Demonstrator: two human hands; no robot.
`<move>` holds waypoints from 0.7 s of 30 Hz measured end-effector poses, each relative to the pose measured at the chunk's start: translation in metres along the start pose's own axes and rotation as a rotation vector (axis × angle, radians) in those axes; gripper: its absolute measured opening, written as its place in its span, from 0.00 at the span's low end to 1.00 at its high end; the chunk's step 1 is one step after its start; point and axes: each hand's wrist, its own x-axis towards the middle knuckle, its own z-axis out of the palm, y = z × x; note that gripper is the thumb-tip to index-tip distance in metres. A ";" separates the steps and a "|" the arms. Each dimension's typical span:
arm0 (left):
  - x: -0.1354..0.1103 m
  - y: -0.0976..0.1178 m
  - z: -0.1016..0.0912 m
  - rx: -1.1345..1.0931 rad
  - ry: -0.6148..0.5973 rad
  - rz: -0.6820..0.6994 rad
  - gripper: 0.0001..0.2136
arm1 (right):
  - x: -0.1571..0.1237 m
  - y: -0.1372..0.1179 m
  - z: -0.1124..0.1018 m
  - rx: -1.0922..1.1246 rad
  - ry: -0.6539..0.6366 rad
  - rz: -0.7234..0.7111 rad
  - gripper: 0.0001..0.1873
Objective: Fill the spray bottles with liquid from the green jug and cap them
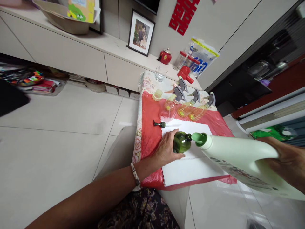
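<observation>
On the white sheet (190, 168), close to its left edge, the green bottle (181, 142) is sitting with its dark, uncapped neck pointing towards the sheet's right side. Whether it is fully upright is hard to tell. The left hand (166, 149) is wrapping around the bottle's left side, fingers curled on the glass and the heel of the palm pressing on the sheet's edge. A metal bracelet (135, 174) is showing on that wrist.

Above the sheet's right half, the right hand (289, 162) is gripping the far end of a large white jug (238, 156) and holding it tipped over. Its green spout (199, 137) is hovering just beside the bottle's neck.

Under the sheet, a red plastic cover (149, 127) is spreading across the small table. Just beyond the sheet's far left corner, a black pump head (159, 124) is lying on its side. Further beyond the sheet's far edge, three spray bottles (188, 108) with grey triggers are lying in a row, with a yellow cap (157, 94) to their left.
</observation>
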 end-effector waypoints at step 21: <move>-0.001 0.000 0.001 0.001 0.003 0.007 0.48 | 0.003 0.000 -0.002 0.007 -0.042 0.011 0.19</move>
